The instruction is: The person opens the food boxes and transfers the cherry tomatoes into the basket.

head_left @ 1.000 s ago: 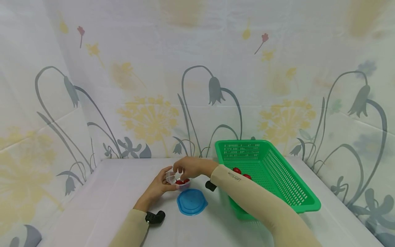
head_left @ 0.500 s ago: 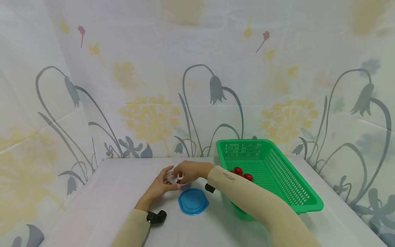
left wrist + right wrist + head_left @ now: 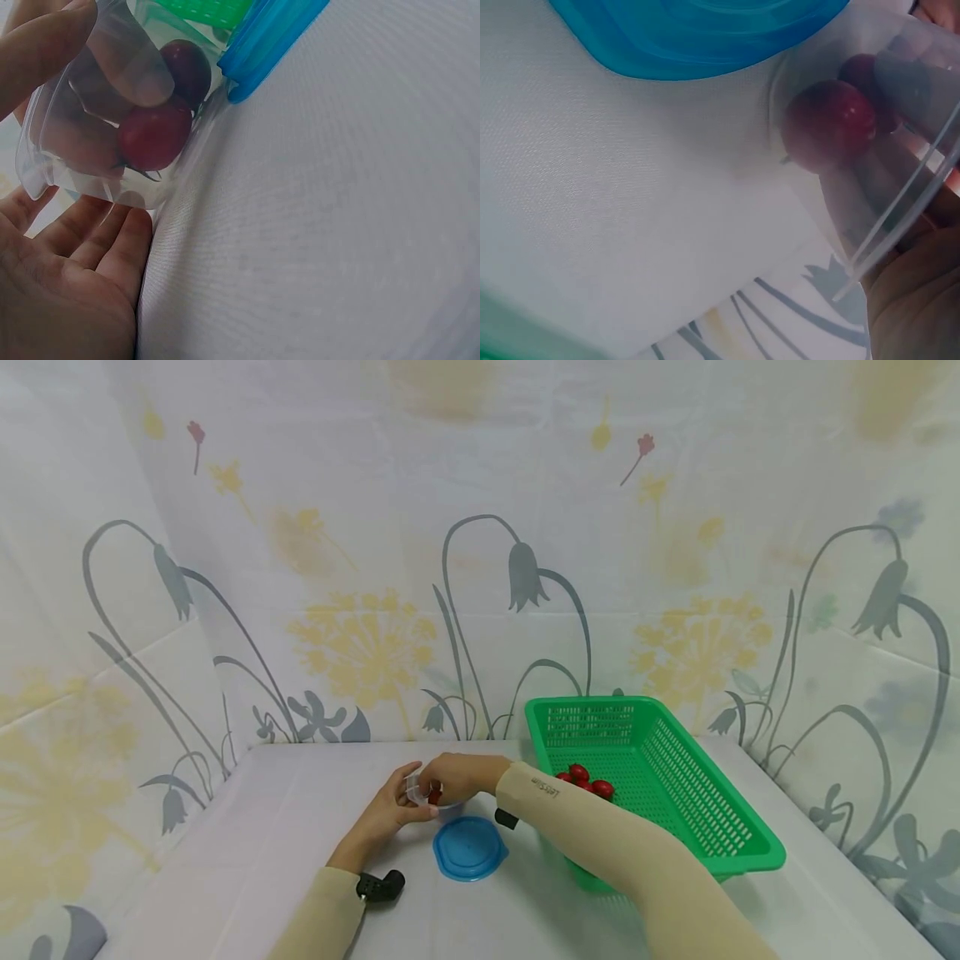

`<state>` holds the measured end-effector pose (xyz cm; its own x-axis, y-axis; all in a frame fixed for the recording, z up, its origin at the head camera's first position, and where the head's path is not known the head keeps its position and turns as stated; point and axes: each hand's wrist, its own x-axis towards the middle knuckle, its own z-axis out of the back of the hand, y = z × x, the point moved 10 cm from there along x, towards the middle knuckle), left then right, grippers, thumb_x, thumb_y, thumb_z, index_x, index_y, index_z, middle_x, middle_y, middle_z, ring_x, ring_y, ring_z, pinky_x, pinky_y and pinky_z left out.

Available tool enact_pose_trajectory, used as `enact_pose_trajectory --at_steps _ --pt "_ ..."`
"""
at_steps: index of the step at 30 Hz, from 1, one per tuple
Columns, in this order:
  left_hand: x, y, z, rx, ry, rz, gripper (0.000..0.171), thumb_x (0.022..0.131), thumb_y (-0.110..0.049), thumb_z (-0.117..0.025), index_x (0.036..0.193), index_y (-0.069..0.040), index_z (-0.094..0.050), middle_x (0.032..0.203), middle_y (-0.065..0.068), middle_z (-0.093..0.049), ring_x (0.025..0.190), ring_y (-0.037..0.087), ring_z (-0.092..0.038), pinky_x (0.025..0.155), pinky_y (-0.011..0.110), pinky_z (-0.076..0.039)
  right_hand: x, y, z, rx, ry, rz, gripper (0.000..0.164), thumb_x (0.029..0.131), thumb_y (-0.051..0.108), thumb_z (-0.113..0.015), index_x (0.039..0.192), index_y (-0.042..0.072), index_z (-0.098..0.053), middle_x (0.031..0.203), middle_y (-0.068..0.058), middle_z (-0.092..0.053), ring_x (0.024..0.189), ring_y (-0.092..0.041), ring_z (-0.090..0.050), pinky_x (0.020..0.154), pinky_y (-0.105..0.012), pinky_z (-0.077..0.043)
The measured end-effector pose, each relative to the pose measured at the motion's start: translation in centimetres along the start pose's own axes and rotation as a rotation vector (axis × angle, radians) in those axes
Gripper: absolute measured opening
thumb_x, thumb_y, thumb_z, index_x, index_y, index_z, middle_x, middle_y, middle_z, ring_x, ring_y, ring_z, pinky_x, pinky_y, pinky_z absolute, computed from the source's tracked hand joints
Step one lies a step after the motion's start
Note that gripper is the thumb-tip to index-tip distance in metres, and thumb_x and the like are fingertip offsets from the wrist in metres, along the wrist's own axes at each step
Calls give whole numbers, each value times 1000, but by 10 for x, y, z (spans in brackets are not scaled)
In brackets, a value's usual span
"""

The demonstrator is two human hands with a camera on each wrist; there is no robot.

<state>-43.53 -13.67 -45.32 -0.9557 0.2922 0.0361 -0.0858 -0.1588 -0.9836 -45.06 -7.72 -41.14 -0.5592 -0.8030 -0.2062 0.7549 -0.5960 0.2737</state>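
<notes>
In the head view my left hand [image 3: 381, 814] holds a small clear plastic container [image 3: 450, 812] upright on the table, thumb at the near side and fingers round the far side. My right hand [image 3: 457, 775] reaches into it from above with curled fingers. Two dark red cherry tomatoes show through the wall in the left wrist view; the nearer tomato [image 3: 155, 135] lies against a right-hand fingertip. Seen from the right wrist, fingers stand on both sides of a tomato [image 3: 829, 126]. A blue lid [image 3: 470, 848] lies just in front of the container.
To the right stands a green perforated basket [image 3: 738, 802]. Several red tomatoes [image 3: 602, 789] lie at its left side, partly hidden by my right forearm. A white cloth [image 3: 300, 793] covers the table, and a flower-printed curtain [image 3: 480, 568] hangs behind it.
From above the container my right hand has dropped into it and closed its fingers round a tomato. The left hand keeps its hold, and the lid and basket stay in place.
</notes>
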Motion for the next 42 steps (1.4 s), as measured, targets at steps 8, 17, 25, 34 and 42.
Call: enact_pose_trajectory --at_steps 8,17,25,34,42 --pt "0 1 0 -4 0 2 94 78 -14 -80 151 -13 -21 147 16 -38 117 27 -54 98 40 -45 4 -4 -4 22 -9 -36 16 88 8 -67 98 19 -71 88 5 -65 75 -7 -56 68 -17 -49" --pt "0 -1 0 -22 7 -9 92 78 -13 -79 150 -14 -22 146 16 -38 119 27 -53 97 37 -47 3 -6 1 46 -34 -19 17 86 6 -68 97 18 -70 87 6 -64 75 -8 -57 67 -17 -49" --pt "0 2 -1 -36 7 4 89 78 -13 -79 149 -16 -25 148 16 -37 122 29 -51 98 38 -45 0 -8 9 100 -37 -48 24 81 6 -72 103 17 -70 92 8 -63 79 -9 -57 65 -19 -51" --pt "0 0 0 -31 -17 13 86 79 -12 -78 148 -16 -26 146 16 -39 125 32 -49 102 46 -41 -20 -1 45 108 -116 -65 24 84 7 -71 108 10 -68 90 6 -61 80 -11 -58 65 -18 -51" --pt "-1 2 1 -4 -48 28 86 79 -12 -78 149 -16 -27 147 18 -38 128 37 -45 104 51 -37 -46 16 65 61 -161 -23 21 86 11 -70 107 12 -67 92 7 -61 83 -9 -57 70 -16 -50"
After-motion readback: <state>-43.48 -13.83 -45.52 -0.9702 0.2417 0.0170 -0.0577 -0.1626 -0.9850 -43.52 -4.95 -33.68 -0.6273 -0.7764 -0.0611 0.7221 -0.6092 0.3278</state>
